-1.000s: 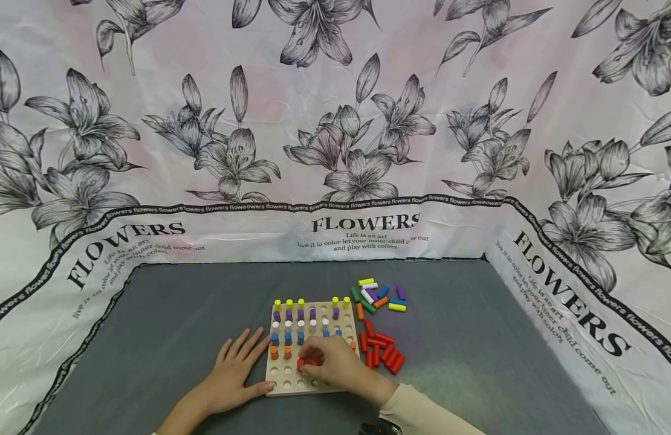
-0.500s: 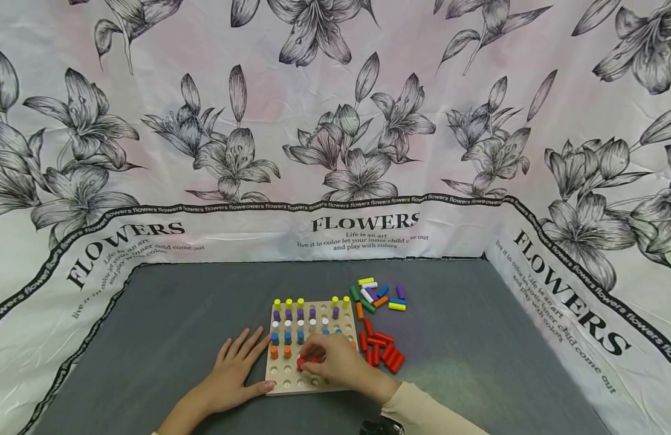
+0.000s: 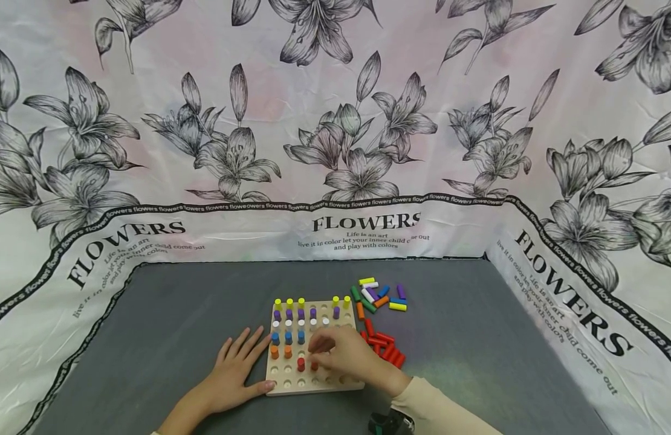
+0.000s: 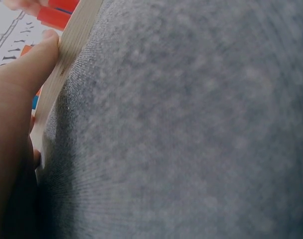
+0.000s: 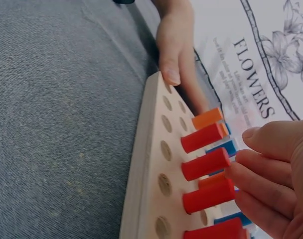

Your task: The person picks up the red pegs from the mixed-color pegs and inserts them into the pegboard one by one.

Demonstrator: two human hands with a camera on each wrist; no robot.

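Observation:
A wooden peg board (image 3: pixel 308 392) lies on the grey table, with rows of yellow, purple, white, blue and orange pegs standing in it. My left hand (image 3: pixel 226 379) lies flat at its left side, fingers spread, thumb on the near left corner. Over the board's right half is my right hand (image 3: pixel 349 357), bent loosely, thumb and fingers apart. In the right wrist view its fingertips are close beside a red peg (image 5: pixel 205 164), which stands in a hole in a row with several other red pegs. Nothing shows between thumb and fingers. The hand hides part of the board in the head view.
Loose red pegs (image 3: pixel 387 347) lie in a heap right of the board. Farther back is a mixed group of loose pegs, among them a green peg (image 3: pixel 369 306) and a yellow peg (image 3: pixel 398 307). A flower-printed cloth (image 3: pixel 248 235) rises behind the table.
My right hand has let go of the red peg, which now stands uncovered in the board. The hand has moved right and slightly up. The left hand has stayed still.

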